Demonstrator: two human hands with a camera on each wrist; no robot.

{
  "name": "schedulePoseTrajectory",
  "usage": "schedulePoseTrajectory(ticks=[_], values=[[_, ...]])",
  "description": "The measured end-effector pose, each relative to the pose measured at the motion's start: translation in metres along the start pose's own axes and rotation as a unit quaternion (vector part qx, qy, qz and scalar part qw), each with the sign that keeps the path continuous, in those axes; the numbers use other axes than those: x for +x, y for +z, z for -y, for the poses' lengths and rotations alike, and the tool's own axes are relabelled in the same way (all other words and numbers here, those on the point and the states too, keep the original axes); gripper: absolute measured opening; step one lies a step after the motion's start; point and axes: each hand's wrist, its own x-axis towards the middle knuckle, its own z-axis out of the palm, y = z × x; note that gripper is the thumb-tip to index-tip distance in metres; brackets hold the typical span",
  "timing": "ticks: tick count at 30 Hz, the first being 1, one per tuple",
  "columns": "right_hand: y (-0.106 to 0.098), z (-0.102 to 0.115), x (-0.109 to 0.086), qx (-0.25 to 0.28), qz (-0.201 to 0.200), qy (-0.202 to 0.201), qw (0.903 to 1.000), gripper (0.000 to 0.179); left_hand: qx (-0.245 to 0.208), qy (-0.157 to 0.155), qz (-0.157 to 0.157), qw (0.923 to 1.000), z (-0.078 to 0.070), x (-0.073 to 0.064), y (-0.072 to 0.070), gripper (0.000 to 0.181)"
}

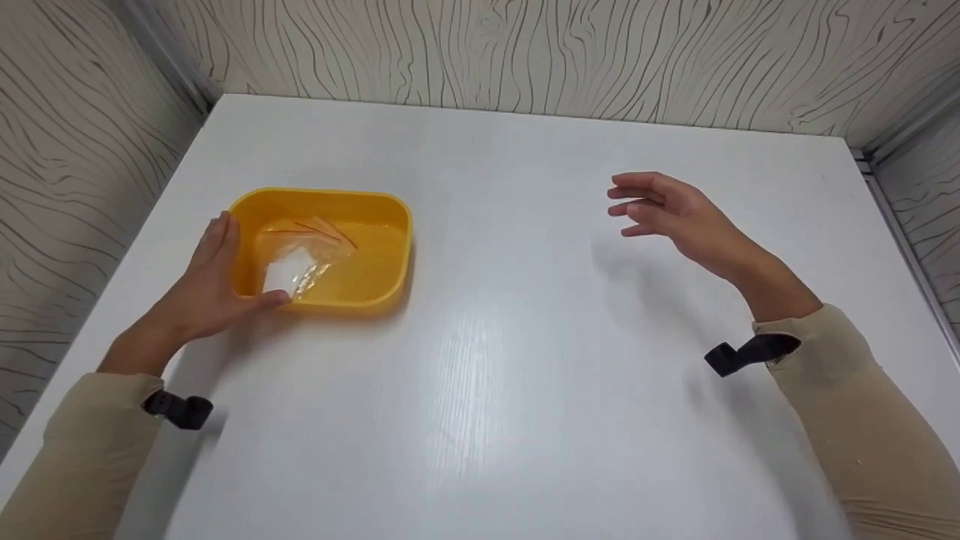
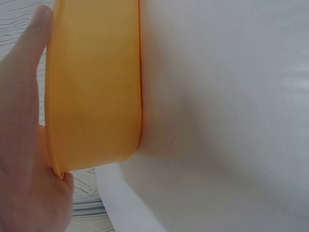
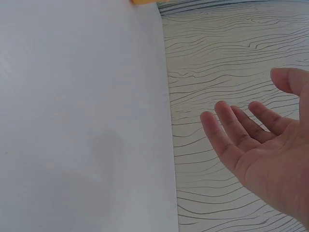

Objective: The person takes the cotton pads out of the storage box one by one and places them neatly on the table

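At the left of the table stands a yellow plastic tub (image 1: 386, 259) with rounded corners. Clear zip bags (image 1: 319, 232) with red seal lines lie inside it, and a white piece (image 1: 289, 271) shows among them. My left hand (image 1: 214, 281) holds the tub at its near left corner, thumb along the near rim and fingers against the left side. From the left wrist, the tub's outer wall (image 2: 94, 87) fills the view beside the hand. My right hand (image 1: 679, 214) hovers over the right part of the table, fingers loosely bent, holding nothing.
The white table (image 1: 495, 360) reaches back to a wall (image 1: 525, 60) with a wood-grain line pattern. Similar patterned panels stand at both sides. A small black camera is strapped to each wrist over beige sleeves.
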Motion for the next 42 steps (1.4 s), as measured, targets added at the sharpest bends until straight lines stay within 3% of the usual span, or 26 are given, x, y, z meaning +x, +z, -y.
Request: schedulePoseTrajectory(ticks=[28, 35, 42], values=[[0.035, 0.048, 0.028, -0.032, 0.078, 0.006, 0.9964, 0.045, -0.014, 0.034, 0.012, 0.9993, -0.062, 0.019, 0.026, 0.137], [0.042, 0.06, 0.04, -0.041, 0.101, -0.006, 0.9941, 0.046, -0.011, 0.043, -0.002, 0.999, -0.076, 0.022, 0.036, 0.138], [0.06, 0.069, 0.052, -0.051, 0.126, 0.009, 0.9906, 0.045, -0.014, 0.037, -0.001, 0.9992, -0.087, 0.021, 0.042, 0.136]])
